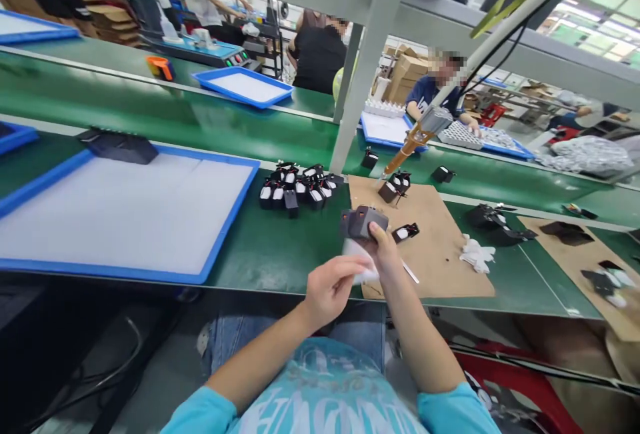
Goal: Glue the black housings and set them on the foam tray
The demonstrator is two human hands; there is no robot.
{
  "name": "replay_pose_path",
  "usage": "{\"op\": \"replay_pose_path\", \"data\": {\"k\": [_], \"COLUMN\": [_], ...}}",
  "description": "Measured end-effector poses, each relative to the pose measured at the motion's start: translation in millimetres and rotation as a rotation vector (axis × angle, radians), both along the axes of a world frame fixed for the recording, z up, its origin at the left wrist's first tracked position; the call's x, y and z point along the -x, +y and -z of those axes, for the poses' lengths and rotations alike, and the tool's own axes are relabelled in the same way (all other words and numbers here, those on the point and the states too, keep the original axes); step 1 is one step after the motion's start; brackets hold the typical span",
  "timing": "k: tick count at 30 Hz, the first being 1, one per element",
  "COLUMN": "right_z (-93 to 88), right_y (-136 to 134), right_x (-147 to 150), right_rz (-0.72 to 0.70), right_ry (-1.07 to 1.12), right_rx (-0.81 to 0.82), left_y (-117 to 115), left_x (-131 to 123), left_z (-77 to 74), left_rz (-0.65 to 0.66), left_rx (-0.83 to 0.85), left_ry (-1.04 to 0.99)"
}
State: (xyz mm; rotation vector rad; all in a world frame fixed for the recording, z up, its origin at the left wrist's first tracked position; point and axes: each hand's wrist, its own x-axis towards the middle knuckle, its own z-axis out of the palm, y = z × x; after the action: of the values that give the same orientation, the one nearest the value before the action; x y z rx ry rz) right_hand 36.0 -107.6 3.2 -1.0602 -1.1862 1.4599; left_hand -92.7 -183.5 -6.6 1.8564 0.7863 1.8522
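My right hand (386, 255) grips a dark grey plastic housing (369, 222), thumb pressed on its near side. A second grey edge shows at its left; whether it is a separate piece I cannot tell. Just below, a white wipe (364, 263), smeared by motion, is pinched in my left hand (327, 291). Both hands are above the table's front edge. Beyond them, on a brown cardboard sheet (440, 247), lie a small black part with white and red bits (405, 233) and a similar black unit (395, 187).
To the left stand a cluster of black parts (299, 187) and a blue-rimmed tray (125, 214). An orange-handled electric screwdriver (407, 151) hangs over the cardboard. A crumpled white cloth (477, 254) lies right. A metal post (367, 61) rises ahead; a co-worker (437, 91) sits beyond.
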Motion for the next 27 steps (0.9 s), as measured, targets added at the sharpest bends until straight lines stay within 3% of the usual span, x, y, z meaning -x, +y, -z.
{"op": "replay_pose_path", "data": {"k": [2,5,9,13,17,21,24,27], "right_z": [-0.3,-1.0,-0.9,-1.1,-6.4,-25.0,-43.8,-55.3], "right_y": [11.0,19.3,21.9,29.1,33.6,33.8,50.0,88.9], "right_x": [7.4,34.5,99.3,167.7,204.6,189.3,145.6,93.8], "right_rz": [-0.047,-0.196,-0.332,-0.388,-0.382,-0.362,-0.338,-0.166], "right_ry": [-0.175,-0.454,-0.765,-1.003,-1.177,-1.217,-1.201,-1.286], "right_rx": [-0.072,-0.191,-0.426,-0.633,-0.727,-0.790,-0.794,-0.670], "left_y": [-13.4,-23.1,-24.8,-25.3,-21.8,-19.1,-19.3,-18.8], "left_x": [18.6,57.3,102.5,129.0,145.1,150.6,149.7,148.0], "left_z": [19.8,37.2,44.4,49.0,56.3,62.3,66.2,70.8], "left_rz": [0.025,-0.083,-0.255,-0.375,-0.415,-0.397,-0.394,-0.413], "left_rx": [0.157,0.311,0.411,0.436,0.451,0.432,0.412,0.384], "left_ry": [-0.017,0.069,0.169,0.270,0.363,0.414,0.422,0.421]}}
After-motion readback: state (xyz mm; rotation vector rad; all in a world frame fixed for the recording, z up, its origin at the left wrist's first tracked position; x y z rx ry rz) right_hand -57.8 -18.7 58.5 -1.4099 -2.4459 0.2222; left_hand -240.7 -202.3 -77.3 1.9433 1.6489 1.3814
